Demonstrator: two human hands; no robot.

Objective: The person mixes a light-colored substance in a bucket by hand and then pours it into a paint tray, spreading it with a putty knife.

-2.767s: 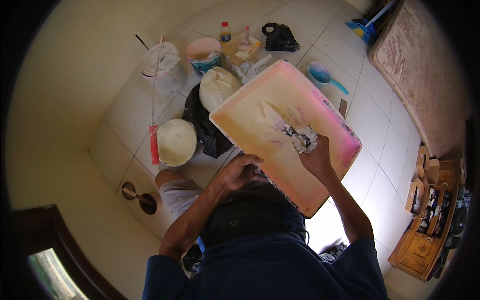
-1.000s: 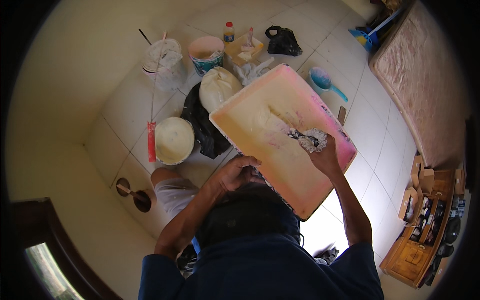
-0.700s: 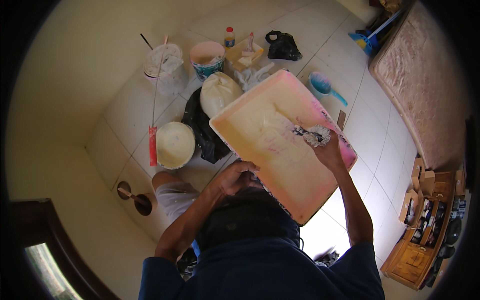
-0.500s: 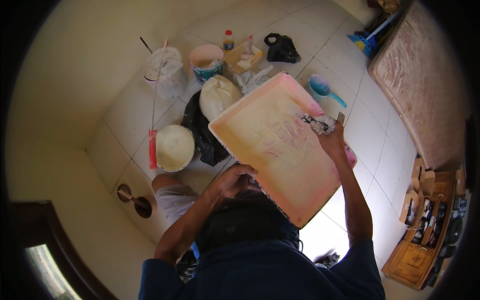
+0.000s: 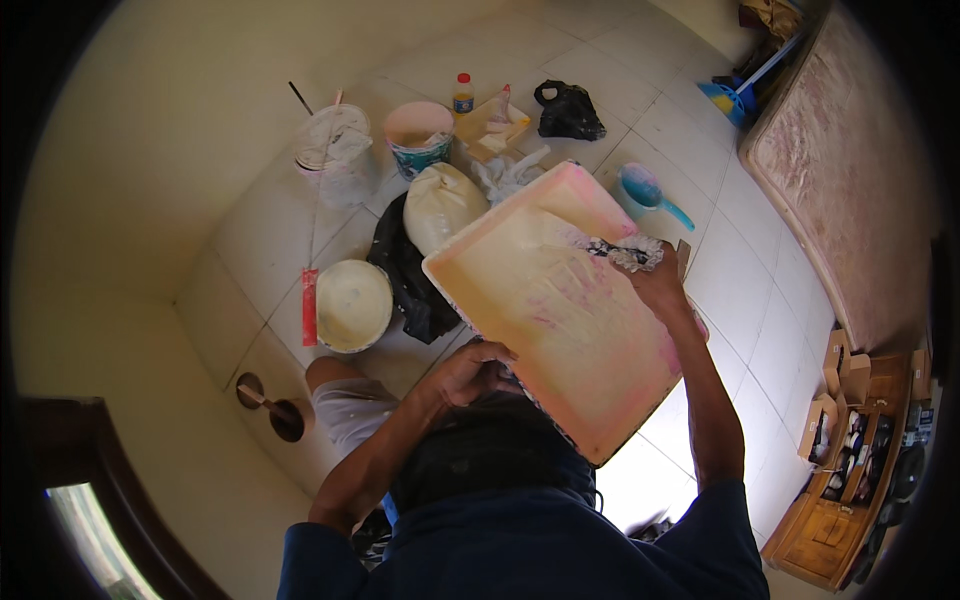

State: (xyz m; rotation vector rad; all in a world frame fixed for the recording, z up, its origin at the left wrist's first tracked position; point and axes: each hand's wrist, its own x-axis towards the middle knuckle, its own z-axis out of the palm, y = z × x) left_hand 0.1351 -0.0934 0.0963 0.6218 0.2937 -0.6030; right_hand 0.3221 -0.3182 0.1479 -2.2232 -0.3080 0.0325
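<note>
A shallow rectangular tray (image 5: 570, 360), stained cream, orange and pink, is tilted over my lap. My left hand (image 5: 475, 372) grips its near-left edge, thumb over the rim. My right hand (image 5: 660, 282) is closed on a crumpled whitish wad (image 5: 637, 252) with dark patches, held against the tray's upper right part, where pale smears show. Beyond the tray lie a cream sack (image 5: 440, 205), a black plastic sheet (image 5: 418, 300) and a tub of cream paint (image 5: 352, 305).
Two buckets (image 5: 335, 175) (image 5: 420, 155), a small bottle (image 5: 463, 95), a yellow tray (image 5: 480, 140), black bag (image 5: 570, 120), blue dipper (image 5: 640, 185) and red roller (image 5: 309, 305) sit on the tiles. A mattress (image 5: 840, 180) and wooden cabinet (image 5: 830, 540) line the right.
My right hand and the wad have moved up and toward the right across the tray, leaving fresh pale streaks. The tray and my left hand sit slightly lower in view.
</note>
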